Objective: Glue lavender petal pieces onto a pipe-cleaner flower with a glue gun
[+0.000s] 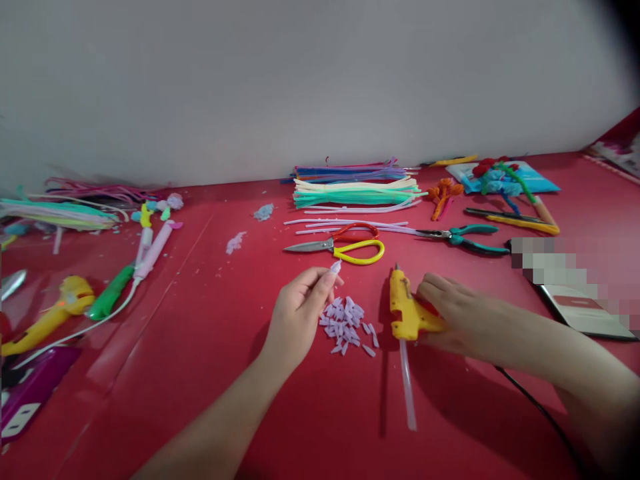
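My left hand [300,310] is closed in a pinch on a small lilac pipe-cleaner piece [335,267], held just above a pile of several similar lilac pieces [347,325] on the red table [310,413]. My right hand [457,313] grips the handle of a yellow hot glue gun [404,308] that lies on the table to the right of the pile. Its nozzle points away from me, and a clear glue stick [407,383] sticks out of its back towards me.
Scissors with red and yellow handles [345,247], teal pliers [463,237], bundles of coloured pipe cleaners [355,187] and pipe-cleaner flowers [495,177] lie at the back. Another yellow glue gun [50,313], pens and a power strip [25,397] sit at the left. A booklet [583,310] lies at the right.
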Action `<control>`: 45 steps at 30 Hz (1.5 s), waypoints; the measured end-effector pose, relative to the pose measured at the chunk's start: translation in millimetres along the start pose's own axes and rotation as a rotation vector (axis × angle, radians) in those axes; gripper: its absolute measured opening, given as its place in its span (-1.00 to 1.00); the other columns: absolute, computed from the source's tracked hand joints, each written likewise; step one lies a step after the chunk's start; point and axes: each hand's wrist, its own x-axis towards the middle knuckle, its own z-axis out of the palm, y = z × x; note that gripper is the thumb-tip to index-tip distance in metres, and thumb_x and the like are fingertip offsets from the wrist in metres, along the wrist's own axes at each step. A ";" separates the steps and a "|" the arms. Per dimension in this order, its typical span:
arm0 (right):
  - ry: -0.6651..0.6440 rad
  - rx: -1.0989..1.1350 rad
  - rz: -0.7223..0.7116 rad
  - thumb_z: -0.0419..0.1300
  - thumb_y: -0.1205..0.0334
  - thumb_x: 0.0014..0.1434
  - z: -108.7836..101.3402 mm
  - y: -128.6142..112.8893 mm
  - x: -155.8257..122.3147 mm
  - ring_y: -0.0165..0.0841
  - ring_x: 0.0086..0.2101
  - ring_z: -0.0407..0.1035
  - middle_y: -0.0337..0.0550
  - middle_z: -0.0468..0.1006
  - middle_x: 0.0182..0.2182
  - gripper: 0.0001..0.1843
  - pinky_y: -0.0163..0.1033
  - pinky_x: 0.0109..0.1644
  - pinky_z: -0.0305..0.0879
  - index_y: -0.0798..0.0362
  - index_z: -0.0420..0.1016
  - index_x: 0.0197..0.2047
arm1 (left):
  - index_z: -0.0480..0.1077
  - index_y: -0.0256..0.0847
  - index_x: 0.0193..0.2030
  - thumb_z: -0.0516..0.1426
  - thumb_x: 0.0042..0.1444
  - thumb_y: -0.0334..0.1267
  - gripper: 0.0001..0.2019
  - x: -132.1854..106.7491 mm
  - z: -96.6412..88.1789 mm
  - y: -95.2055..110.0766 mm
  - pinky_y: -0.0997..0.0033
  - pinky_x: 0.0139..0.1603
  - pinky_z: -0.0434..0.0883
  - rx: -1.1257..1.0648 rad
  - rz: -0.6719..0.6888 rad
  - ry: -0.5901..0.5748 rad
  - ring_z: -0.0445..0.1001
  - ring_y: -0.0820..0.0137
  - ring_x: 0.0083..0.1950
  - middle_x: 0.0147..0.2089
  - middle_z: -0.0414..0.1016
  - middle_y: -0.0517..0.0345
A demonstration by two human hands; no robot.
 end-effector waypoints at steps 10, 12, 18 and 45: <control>0.100 -0.035 -0.303 0.08 0.34 0.18 -9.6 -54.9 11.5 -0.33 -0.29 0.30 -0.15 0.44 -0.31 -0.90 -0.21 -0.18 0.20 0.05 0.42 -0.32 | 0.40 -0.21 -0.29 0.01 0.18 -0.02 -0.70 -1.1 6.3 -4.3 0.54 -0.54 0.13 -0.003 -0.029 -0.077 0.12 0.53 -0.54 -0.49 0.24 0.27; 0.125 -0.089 -0.345 0.12 0.34 0.15 -1.6 -74.0 16.4 -0.31 -0.31 0.28 -0.14 0.44 -0.35 -0.92 -0.19 -0.21 0.18 0.07 0.42 -0.37 | 0.40 -0.21 -0.32 0.02 0.17 -0.03 -0.70 -2.5 8.3 -4.5 0.55 -0.54 0.15 -0.010 -0.034 -0.086 0.14 0.54 -0.54 -0.50 0.24 0.28; 0.161 -0.227 -0.325 0.15 0.40 0.10 23.8 -89.1 23.0 -0.29 -0.36 0.27 -0.13 0.47 -0.38 -0.93 -0.18 -0.29 0.10 0.10 0.44 -0.39 | 0.41 -0.22 -0.30 0.02 0.17 -0.04 -0.70 -4.6 9.5 -3.4 0.55 -0.54 0.19 -0.021 -0.020 -0.107 0.19 0.53 -0.53 -0.48 0.28 0.25; 0.341 1.112 0.059 0.19 0.21 0.12 -18.8 -62.1 12.1 -0.45 -0.37 0.35 -0.23 0.43 -0.38 -0.90 -0.37 -0.31 0.30 0.06 0.45 -0.37 | 0.29 -0.16 -0.27 -0.08 0.25 -0.10 -0.77 -24.9 26.4 3.0 0.51 -0.48 0.20 -0.022 -0.075 -0.307 0.18 0.52 -0.55 -0.52 0.32 0.28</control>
